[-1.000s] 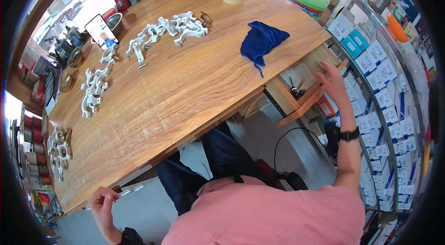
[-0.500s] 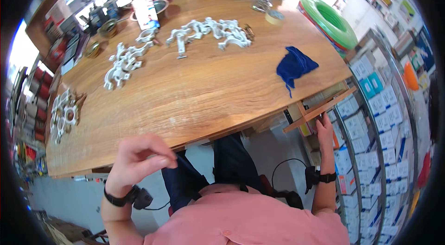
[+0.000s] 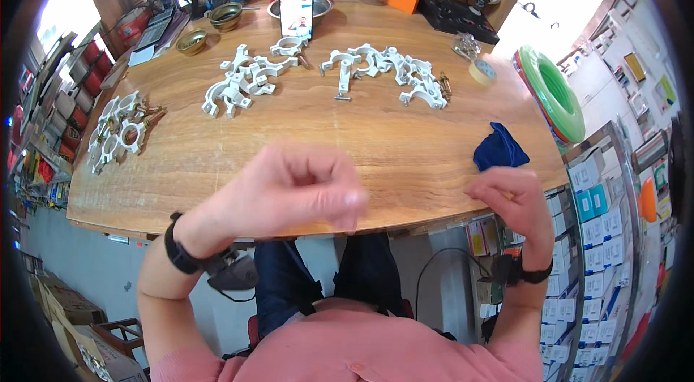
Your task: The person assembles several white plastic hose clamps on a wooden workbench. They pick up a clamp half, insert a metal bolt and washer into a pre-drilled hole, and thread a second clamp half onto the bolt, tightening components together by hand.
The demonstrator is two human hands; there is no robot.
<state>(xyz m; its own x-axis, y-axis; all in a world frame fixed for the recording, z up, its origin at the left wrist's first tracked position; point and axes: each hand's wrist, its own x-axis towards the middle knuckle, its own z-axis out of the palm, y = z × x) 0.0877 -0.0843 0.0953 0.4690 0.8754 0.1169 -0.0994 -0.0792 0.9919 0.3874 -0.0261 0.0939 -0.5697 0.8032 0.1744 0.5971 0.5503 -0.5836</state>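
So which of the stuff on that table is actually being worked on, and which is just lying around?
Likely part of the work:
- white clamps, middle pile
- white clamps, right pile
- clamps with brass bolts, left
- left hand and right hand, both raised, holding nothing I can see

Just lying about:
- blue cloth
- phone
- tape roll
- green hose coil
- metal bowls

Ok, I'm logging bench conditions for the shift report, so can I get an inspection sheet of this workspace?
Surface: wooden table, front part bare.
Job's things: white clamps in heaps along the far half; more with brass bolts at the left edge.
Clutter: blue cloth, tape roll, phone standing upright, metal bowls, jars at the back.
Hands: left hand and right hand both curled, raised over the near edge; nothing visibly held.
Cables: one under the table.
Surroundings: green hose coil, shelves of boxes at right.
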